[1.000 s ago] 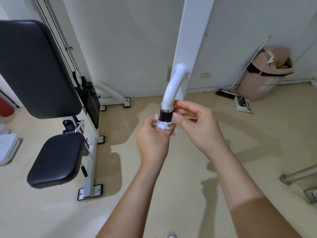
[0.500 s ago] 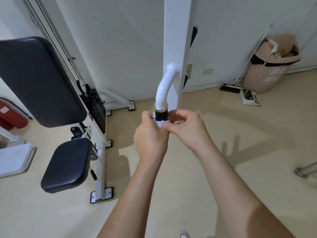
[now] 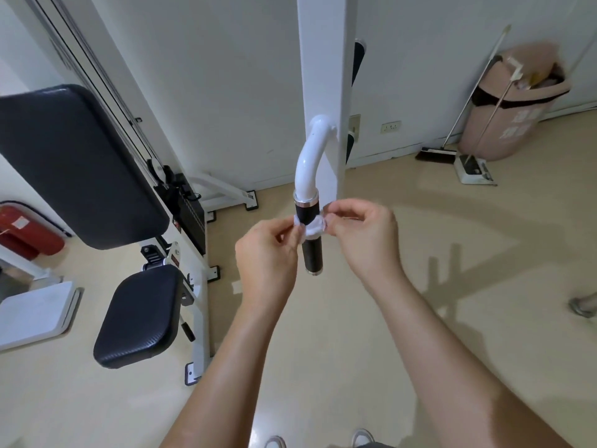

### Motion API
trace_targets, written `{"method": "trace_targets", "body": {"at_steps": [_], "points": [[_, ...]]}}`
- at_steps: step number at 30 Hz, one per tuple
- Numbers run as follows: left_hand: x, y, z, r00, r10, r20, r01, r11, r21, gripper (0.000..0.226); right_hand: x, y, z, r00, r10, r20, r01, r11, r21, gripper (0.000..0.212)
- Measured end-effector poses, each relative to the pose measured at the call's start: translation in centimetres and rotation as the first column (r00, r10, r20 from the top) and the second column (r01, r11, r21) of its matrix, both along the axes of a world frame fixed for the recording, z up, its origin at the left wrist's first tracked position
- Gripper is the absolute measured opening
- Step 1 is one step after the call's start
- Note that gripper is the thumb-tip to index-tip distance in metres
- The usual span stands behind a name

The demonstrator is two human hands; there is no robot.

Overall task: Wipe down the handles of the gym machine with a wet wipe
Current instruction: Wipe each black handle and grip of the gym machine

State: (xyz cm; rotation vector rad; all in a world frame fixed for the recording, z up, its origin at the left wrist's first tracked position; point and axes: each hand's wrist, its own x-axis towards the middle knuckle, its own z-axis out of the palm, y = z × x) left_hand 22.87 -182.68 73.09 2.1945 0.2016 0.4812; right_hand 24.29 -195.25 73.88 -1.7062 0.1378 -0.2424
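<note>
left hand [image 3: 266,250] pinches wet wipe [image 3: 311,227] | right hand [image 3: 363,236] pinches other end | wipe wraps handle [image 3: 310,236]

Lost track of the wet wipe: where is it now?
Centre of the head view: the wet wipe stretches across the black handle grip, near its top, pinched by the left hand and right hand.

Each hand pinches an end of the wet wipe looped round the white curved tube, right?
No. Head view: the wet wipe loops round the black grip, below the white tube; left hand and right hand each pinch an end.
</note>
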Motion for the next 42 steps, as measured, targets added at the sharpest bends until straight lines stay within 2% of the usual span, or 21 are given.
{"method": "trace_targets", "body": {"at_steps": [3,8,12,15,17,20,23,28,33,36,38,42], "points": [[-0.7,-0.7,-0.7,0.999,0.035,0.007,-0.033,0.974,-0.222,0.003,-1.6,1.3,-1.3,0.997,-0.055,0.051,0.054,0.998,0.018,0.019],[-1.1,-1.7,0.0,1.0,0.013,0.019,-0.005,0.928,-0.372,0.009,-3.0,3.5,-2.6,0.993,-0.082,0.086,0.07,0.988,0.135,0.026],[-0.5,0.8,0.3,0.981,-0.177,-0.075,0.12,0.868,-0.483,0.016,-2.7,4.4,-2.5,0.99,-0.109,0.093,0.094,0.984,0.154,0.025],[-0.1,2.6,1.2,0.98,-0.199,-0.031,0.175,0.916,-0.362,0.023,-2.0,5.6,-2.4,0.971,-0.199,0.133,0.169,0.963,0.209,0.007],[0.9,4.0,2.2,0.97,-0.242,0.013,0.238,0.94,-0.243,0.027,-1.5,6.3,-2.6,0.954,-0.262,0.143,0.22,0.941,0.257,0.007],[2.9,6.2,3.6,0.865,-0.5,-0.046,0.486,0.855,-0.18,0.031,-1.2,7.4,-3.1,0.922,-0.362,0.135,0.308,0.9,0.31,0.005],[4.8,7.1,3.9,0.77,-0.636,-0.061,0.62,0.767,-0.169,0.026,-1.3,8.9,-4.6,0.86,-0.505,0.07,0.464,0.832,0.303,0.02],[6.7,8.0,3.7,0.689,-0.722,-0.058,0.704,0.686,-0.185,0.023,-1.1,11.5,-6.2,0.761,-0.643,-0.081,0.625,0.695,0.357,0.015],[6.9,8.0,3.8,0.647,-0.761,-0.048,0.743,0.644,-0.181,0.025,-0.7,13.4,-4.3,0.664,-0.748,0.022,0.698,0.63,0.341,0.019],[7.0,7.8,4.0,0.641,-0.765,-0.065,0.752,0.643,-0.148,0.024,-0.8,13.5,-6.0,0.624,-0.781,-0.044,0.75,0.581,0.315,0.022],[7.0,7.9,3.9,0.626,-0.777,-0.066,0.769,0.629,-0.117,0.025,-0.8,13.7,-6.2,0.606,-0.793,-0.055,0.753,0.551,0.359,0.021],[7.5,7.9,3.6,0.601,-0.796,-0.072,0.787,0.605,-0.121,0.023,-0.3,13.8,-5.1,0.56,-0.826,0.071,0.752,0.542,0.374,0.021]]}}
